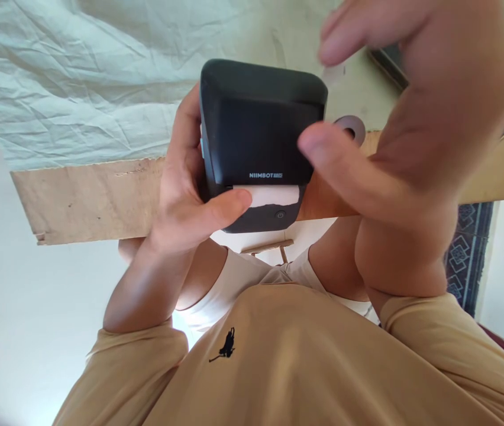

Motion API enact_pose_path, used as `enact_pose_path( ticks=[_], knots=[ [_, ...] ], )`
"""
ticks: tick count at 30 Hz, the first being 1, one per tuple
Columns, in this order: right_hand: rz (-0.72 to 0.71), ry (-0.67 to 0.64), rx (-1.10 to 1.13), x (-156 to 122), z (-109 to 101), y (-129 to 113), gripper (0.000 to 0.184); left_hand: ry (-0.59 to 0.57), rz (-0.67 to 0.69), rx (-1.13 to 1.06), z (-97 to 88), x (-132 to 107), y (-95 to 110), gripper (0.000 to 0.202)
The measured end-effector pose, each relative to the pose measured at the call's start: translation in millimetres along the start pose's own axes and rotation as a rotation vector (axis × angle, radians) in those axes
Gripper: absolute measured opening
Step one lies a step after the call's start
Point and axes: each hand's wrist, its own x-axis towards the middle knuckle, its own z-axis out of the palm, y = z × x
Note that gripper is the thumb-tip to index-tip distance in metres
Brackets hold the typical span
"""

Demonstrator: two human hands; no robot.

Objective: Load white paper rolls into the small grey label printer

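Right hand (433, 112), released, fingers spread, hovers near the boxy black plastic NIIMBOT printer (261, 139) grasped by the left hand (178, 189).

Cloth (114, 77) leaves free room at the printer's (263, 136) eleven o'clock; right hand (429, 112) and roll (359, 126) obstruct three.

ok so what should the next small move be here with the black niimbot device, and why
Probably bring the right hand across to pinch the uncovered right end of the paper strip. That hand looks open and empty, while the left hand holds the black device with its thumb over the strip's left end, leaving the right end exposed.
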Motion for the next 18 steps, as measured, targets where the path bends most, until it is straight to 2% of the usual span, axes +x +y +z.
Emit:
enact_pose_path(
  ticks=[2,3,5,12,15,18],
  knots=[
    [-0.230,-0.293,-0.135,4.5,-7.1,4.4,0.068,0.094,0.070,-0.118,9.1,5.8,1.6,0.075],
    [-0.309,-0.361,-0.203,5.9,-10.2,6.8,0.070,0.124,0.097,-0.165,12.8,8.6,2.4,0.072],
    [-0.355,-0.355,-0.290,6.4,-13.6,10.4,0.069,0.136,0.095,-0.209,16.9,12.2,3.5,0.073],
    [-0.232,-0.365,-0.362,2.7,-8.0,8.0,0.076,0.057,-0.091,-0.155,5.8,0.2,1.6,0.066],
    [-0.260,-0.348,-0.344,4.3,-5.8,10.7,0.080,-0.012,-0.139,-0.134,2.6,-2.9,3.3,0.059],
    [-0.306,-0.318,-0.270,5.5,-3.0,19.2,0.088,-0.050,-0.128,-0.170,7.5,-0.6,8.0,0.057]
  ],
)
